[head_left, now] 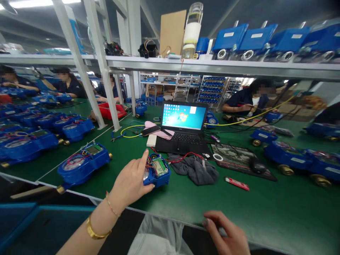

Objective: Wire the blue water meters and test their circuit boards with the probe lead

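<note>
Blue meter is clamped in our left hand. Our right hand hangs near the table edge, fingers loosely curled, a gap beside the thumb.

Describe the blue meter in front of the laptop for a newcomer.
On the green bench, find the open laptop. In front of it, beside the gray cloth, sits the blue meter; unlike its neighbours, it has the left hand on it.
</note>
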`<control>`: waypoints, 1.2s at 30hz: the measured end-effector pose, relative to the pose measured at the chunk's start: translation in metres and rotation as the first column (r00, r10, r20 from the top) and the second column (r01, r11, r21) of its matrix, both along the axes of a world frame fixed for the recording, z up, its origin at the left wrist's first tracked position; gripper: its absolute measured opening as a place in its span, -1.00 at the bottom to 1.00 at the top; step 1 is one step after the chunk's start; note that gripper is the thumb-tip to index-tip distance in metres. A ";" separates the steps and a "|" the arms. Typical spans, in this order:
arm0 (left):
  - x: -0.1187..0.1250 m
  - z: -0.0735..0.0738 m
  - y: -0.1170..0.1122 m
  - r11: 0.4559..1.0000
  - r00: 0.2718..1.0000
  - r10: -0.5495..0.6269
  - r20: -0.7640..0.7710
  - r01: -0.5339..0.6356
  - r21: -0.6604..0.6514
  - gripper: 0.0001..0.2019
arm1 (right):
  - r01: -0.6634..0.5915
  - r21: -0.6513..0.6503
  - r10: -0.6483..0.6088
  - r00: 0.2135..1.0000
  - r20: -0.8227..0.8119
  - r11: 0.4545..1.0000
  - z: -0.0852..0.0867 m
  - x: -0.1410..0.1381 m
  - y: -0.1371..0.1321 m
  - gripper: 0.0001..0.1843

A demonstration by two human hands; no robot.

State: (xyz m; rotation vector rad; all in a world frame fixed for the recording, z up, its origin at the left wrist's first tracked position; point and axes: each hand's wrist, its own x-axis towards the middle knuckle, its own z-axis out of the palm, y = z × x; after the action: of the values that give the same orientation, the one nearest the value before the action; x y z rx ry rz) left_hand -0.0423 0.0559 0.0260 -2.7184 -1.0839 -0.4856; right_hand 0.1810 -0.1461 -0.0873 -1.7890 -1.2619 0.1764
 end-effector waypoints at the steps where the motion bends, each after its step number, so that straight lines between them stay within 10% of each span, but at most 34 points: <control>1: 0.004 -0.002 -0.009 0.998 0.998 -0.060 0.031 0.060 -0.013 0.08 | -0.036 0.062 0.035 0.999 0.021 0.997 0.010 0.000 0.009 -0.72; 8: 0.022 -0.006 -0.037 0.921 0.950 -0.272 0.153 0.303 -0.245 0.22 | -0.350 0.121 0.352 0.936 0.004 0.929 0.046 -0.004 0.062 0.11; 15: 0.025 0.007 -0.016 0.795 0.945 0.000 0.328 0.200 -0.573 -0.41 | -0.362 0.225 0.394 0.912 -0.116 0.905 0.029 -0.014 0.074 -0.08; 23: 0.038 0.012 -0.014 0.762 0.884 -0.055 0.464 0.337 -0.553 -0.84 | -0.334 0.250 0.386 0.901 -0.200 0.909 0.017 -0.018 0.078 -0.05; 30: 0.034 0.010 -0.011 0.895 0.841 -0.019 0.540 0.255 -0.366 -0.82 | -0.305 0.297 0.369 0.910 -0.190 0.905 0.018 -0.020 0.083 -0.02; 36: 0.046 0.011 -0.030 0.838 0.795 -0.411 0.447 0.522 -0.158 -0.76 | -0.306 0.324 0.376 0.908 -0.182 0.895 0.013 -0.019 0.086 0.01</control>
State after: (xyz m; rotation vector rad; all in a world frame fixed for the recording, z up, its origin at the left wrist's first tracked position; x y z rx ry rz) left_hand 0.0033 0.0263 0.0374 -3.2407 -0.5398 -1.0818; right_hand 0.1620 -0.0600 -0.0741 -1.2434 -1.3424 0.3776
